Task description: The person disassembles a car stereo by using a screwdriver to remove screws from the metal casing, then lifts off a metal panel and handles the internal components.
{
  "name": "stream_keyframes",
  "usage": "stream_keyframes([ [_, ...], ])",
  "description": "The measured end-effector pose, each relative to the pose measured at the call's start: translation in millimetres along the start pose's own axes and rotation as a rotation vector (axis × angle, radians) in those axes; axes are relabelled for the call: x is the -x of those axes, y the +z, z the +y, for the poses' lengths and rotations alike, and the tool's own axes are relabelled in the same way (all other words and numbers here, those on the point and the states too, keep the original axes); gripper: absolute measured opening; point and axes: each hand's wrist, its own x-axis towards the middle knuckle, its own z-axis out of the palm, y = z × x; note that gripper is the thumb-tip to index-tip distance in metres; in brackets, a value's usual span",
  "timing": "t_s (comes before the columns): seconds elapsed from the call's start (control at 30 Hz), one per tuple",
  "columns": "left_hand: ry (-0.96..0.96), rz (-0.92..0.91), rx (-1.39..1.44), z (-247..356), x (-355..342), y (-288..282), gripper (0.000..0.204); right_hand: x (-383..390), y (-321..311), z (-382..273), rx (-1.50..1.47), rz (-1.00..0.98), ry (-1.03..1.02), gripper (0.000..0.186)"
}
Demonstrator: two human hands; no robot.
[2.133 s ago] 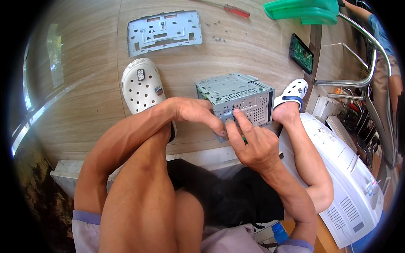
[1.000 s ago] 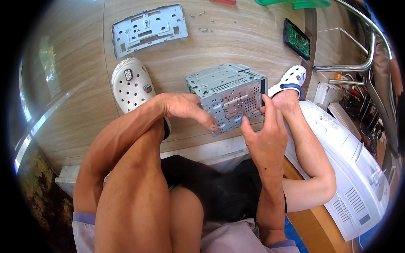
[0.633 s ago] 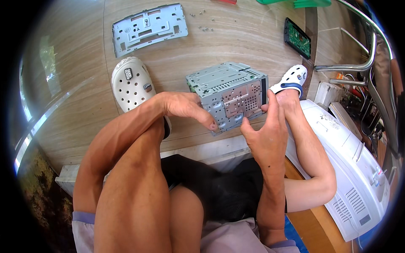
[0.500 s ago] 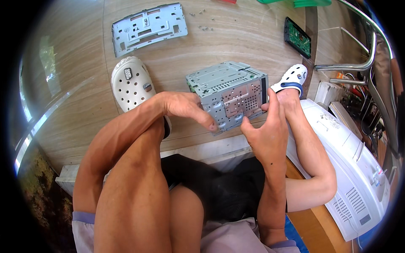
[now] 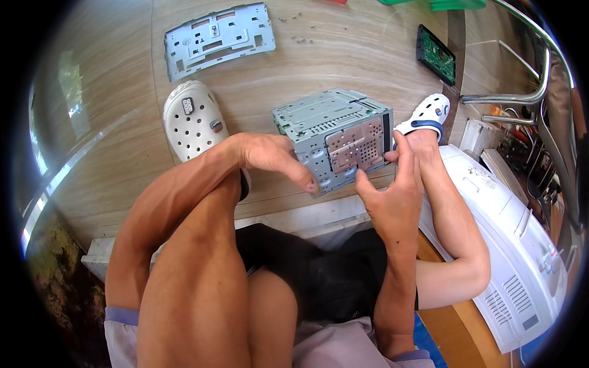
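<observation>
A boxy grey metal electronics chassis [image 5: 313, 116], with vent slots and a perforated coppery plate [image 5: 359, 146] on its near side, is tilted between my hands above the floor. My left hand [image 5: 276, 161] grips its left side, the thumb along the near lower corner and the other fingers hidden behind. On the right, my right hand [image 5: 396, 193] has its thumb at the near lower edge and its fingers at the right edge, closed round that corner.
A flat grey metal plate with cutouts [image 5: 221, 40] lies at the far left, with several small screws [image 5: 300, 40] beside it. A green circuit board in a black frame [image 5: 436, 55] is at far right. Near the chair's metal legs [image 5: 503, 98] stands a white appliance [image 5: 491, 233]. White clogs [image 5: 190, 122] flank the chassis.
The view has shifted slightly. My hands keep nearly the same hold on the chassis, and nothing has been let go.
</observation>
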Motion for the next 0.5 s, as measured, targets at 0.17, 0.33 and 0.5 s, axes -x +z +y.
stream_keyframes([
  [0.17,0.014,0.006,0.012,2.1,1.7,1.5,0.066,1.6,2.6,-3.9,0.006,0.041,-0.056,0.075],
  [0.33,0.009,0.006,0.022,-6.1,-1.2,-1.1,0.063,0.0,2.2,-4.6,0.026,0.028,-0.060,0.076],
  [0.5,0.025,-0.015,0.036,-1.0,-0.9,0.2,0.058,-0.8,3.9,-7.0,0.057,0.016,-0.030,0.076],
])
